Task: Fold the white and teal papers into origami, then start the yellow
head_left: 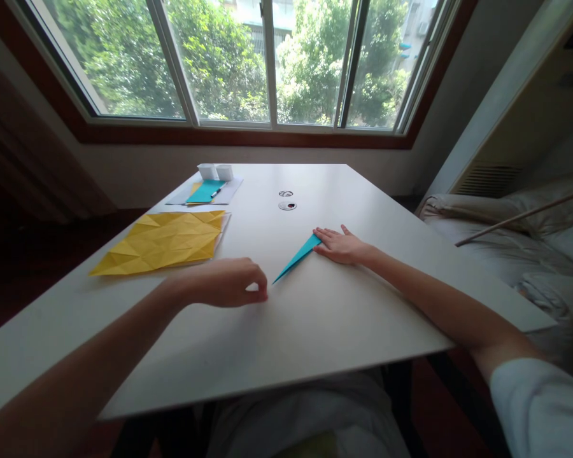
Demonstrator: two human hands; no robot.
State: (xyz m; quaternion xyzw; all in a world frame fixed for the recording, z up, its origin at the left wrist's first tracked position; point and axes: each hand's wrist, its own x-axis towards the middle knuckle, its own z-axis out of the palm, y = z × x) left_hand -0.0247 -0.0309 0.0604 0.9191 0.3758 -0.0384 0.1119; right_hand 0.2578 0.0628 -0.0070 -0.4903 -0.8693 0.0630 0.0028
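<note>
Hands are seen mid-worktop, the left hand (226, 283) curled loosely beside the tip of the folded teal paper (298, 256), whose wide end is pinned flat by the spread right hand (341, 246); creases should be pressed firmly.

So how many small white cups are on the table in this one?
2. Both stand side by side at the far left of the table: the left cup and the right cup, just behind the blue paper lying on a white sheet. None appear hidden.
</note>
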